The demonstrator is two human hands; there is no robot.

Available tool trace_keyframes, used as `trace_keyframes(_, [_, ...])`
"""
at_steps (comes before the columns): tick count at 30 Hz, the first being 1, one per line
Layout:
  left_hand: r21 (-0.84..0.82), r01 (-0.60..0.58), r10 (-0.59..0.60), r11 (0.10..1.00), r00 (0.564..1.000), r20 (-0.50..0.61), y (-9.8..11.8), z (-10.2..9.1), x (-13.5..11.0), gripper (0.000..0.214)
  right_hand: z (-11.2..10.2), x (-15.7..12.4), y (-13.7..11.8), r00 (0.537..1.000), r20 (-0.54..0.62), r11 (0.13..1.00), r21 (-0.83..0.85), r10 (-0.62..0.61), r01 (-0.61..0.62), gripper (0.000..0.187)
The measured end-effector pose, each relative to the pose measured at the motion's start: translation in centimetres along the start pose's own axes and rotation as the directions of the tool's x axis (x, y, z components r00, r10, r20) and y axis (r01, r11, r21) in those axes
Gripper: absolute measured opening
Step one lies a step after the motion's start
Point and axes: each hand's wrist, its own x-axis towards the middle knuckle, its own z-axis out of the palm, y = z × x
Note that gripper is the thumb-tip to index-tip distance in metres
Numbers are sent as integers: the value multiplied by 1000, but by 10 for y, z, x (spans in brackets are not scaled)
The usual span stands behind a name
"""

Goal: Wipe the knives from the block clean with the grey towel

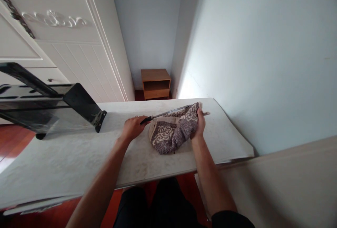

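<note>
Our dark trousers sit closest, at the bottom edge, with both bare forearms reaching forward. We see a long white surface running across the view, and a white panelled wardrobe behind it on the left. A black angled frame rests on the surface's left part. A small wooden nightstand stands in the far corner. Between our hands lies a bunched grey-and-cream patterned cloth. Our right hand is closed around its right edge. Our left hand is wrapped around the black handle of a knife, whose blade lies along the cloth's far side.
</note>
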Motion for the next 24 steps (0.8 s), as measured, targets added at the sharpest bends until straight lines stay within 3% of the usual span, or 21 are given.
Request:
trace_keyframes(2, [10,11,-11,1000,1000,5,0,-1,0,35,1,-1,3,987,-73,983,-127,-146,136,23])
trace_keyframes(5, [-3,31,-31,1000,999,-19,0,-2,0,34,0,-1,7,946,-47,916,-266,-322,299,30])
trace_keyframes(10, [-14,47,-48,999,997,-60,-2,-4,0,32,-8,4,7,821,-62,733,-491,-568,470,38])
trace_keyframes(18, [-19,5,-5,1000,1000,7,-3,-6,-1,33,-2,-3,10,796,83,696,-437,-600,570,41])
trace_keyframes(24, [-194,-19,35,981,996,77,0,-5,-1,36,-6,-3,15,846,193,738,-418,-497,530,41])
